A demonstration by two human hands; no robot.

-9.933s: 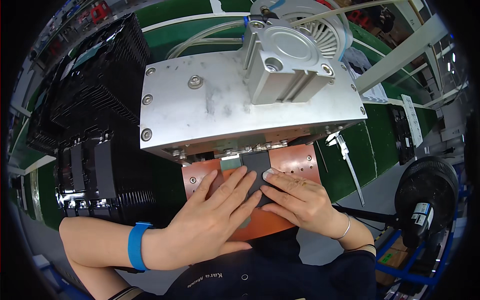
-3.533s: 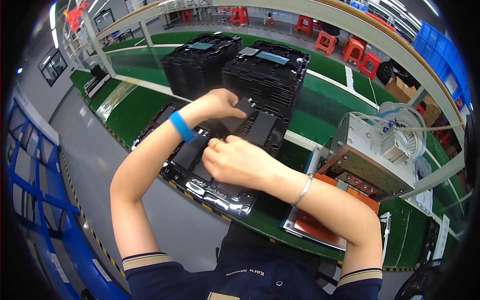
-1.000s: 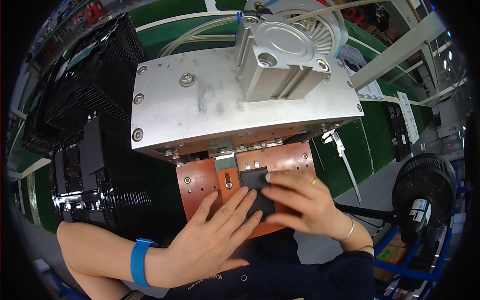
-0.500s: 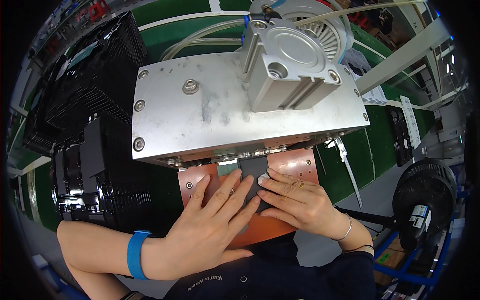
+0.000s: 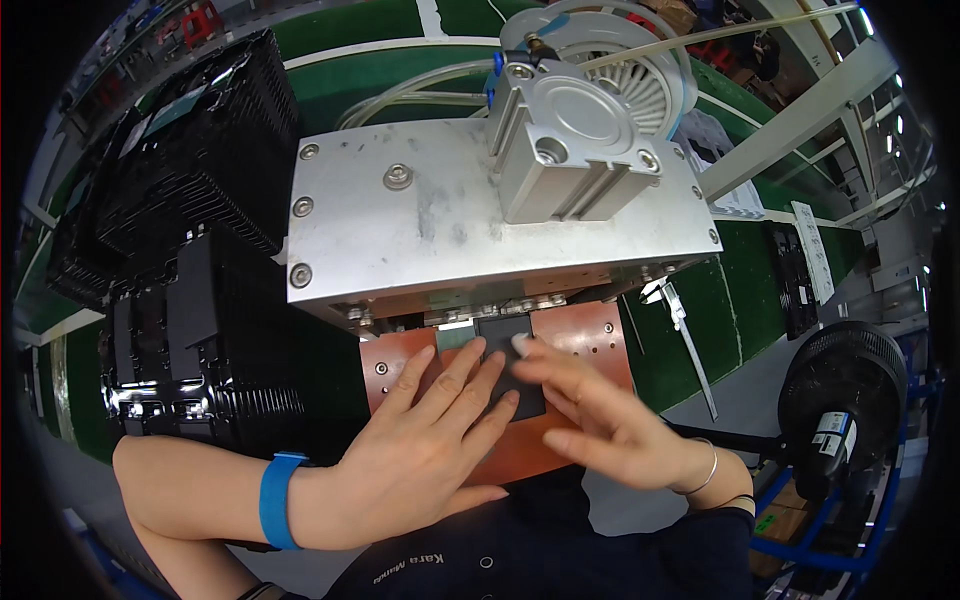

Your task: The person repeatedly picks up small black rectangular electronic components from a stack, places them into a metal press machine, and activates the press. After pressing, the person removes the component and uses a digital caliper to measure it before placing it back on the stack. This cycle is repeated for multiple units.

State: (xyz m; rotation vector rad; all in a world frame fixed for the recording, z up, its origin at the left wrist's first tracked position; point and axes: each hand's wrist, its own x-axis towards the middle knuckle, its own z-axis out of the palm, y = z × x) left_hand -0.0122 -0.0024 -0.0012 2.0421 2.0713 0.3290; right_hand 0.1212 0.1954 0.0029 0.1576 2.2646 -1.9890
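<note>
My left hand lies with its fingers stretched out over a dark grey flat piece and the orange-brown base plate beneath it. The index and middle fingertips rest at the piece's left edge. Over the piece's right side, my right hand is slightly blurred, its fingers extended and the thumb apart. A small white covering shows on one of its fingertips; whether that finger touches the piece I cannot tell. The far end of the piece reaches under a silver metal fixture topped by a square pneumatic cylinder.
Stacks of black ribbed plastic parts stand at the left. Right of the fixture, a caliper lies on the green mat. A black fan is farther right. Clear air hoses run behind the fixture.
My right hand has lifted and drawn away from the grey piece, its thumb spreading from the fingers. My left hand stays in place. The view has shifted slightly.
</note>
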